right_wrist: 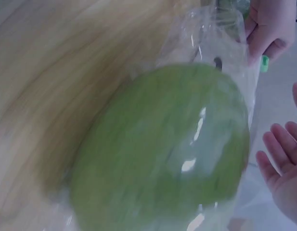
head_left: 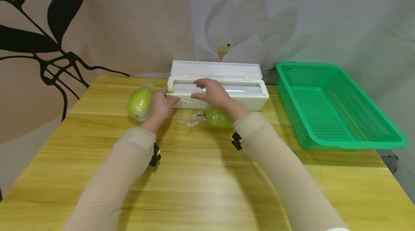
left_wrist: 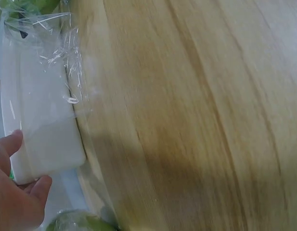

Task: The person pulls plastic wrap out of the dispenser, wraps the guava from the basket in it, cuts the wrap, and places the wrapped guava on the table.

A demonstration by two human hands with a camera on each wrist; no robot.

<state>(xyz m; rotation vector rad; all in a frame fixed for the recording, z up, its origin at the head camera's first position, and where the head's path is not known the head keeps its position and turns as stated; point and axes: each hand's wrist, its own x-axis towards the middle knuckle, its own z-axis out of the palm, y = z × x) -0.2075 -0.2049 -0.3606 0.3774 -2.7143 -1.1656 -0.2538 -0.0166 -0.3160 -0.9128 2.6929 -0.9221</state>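
A long white cling film box (head_left: 220, 100) lies with its lid raised, a pale roll (head_left: 241, 89) showing inside and a green slider (head_left: 170, 90) at its left end. My left hand (head_left: 161, 104) grips that left end, thumb on the front; the left wrist view shows the same hand (left_wrist: 16, 185) at the box corner. Over the middle of the box hovers my right hand (head_left: 214, 94), fingers and thumb apart, holding nothing. Beneath its wrist lies a film-wrapped green pear (head_left: 218, 117), large in the right wrist view (right_wrist: 162, 149). Another wrapped green fruit (head_left: 140, 103) sits beside my left hand.
A green plastic basket (head_left: 291, 115) stands at the right of the wooden table (head_left: 201, 180). Loose clear film (head_left: 191, 120) trails left from the pear, in front of the box. A patterned cloth wall (head_left: 139, 18) rises behind the table.
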